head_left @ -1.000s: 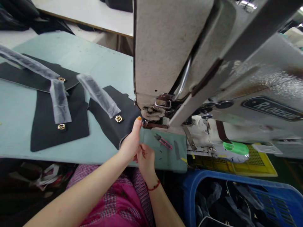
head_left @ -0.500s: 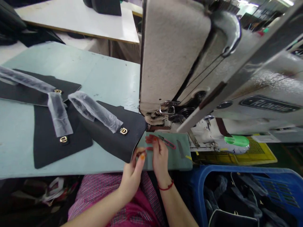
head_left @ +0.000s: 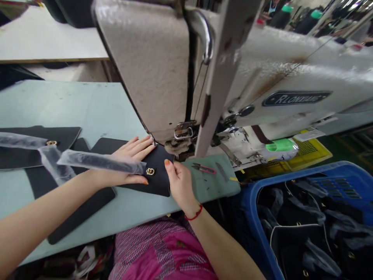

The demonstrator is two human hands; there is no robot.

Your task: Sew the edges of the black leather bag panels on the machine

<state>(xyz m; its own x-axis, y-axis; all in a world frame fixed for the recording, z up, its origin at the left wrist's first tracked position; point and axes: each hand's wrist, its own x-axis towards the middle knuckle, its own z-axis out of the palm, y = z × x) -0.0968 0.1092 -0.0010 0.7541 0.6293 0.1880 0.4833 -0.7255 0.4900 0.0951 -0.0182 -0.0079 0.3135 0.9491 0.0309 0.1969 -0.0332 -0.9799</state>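
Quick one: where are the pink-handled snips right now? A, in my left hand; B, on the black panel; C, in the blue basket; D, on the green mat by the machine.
D: the snips lie on the green mat, just beyond the right hand.

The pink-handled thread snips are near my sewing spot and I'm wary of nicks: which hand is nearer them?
The right hand is nearer, at the edge of the black panel, just left of the pink-handled thread snips and not touching them. The left hand lies farther left, flat on the panel.
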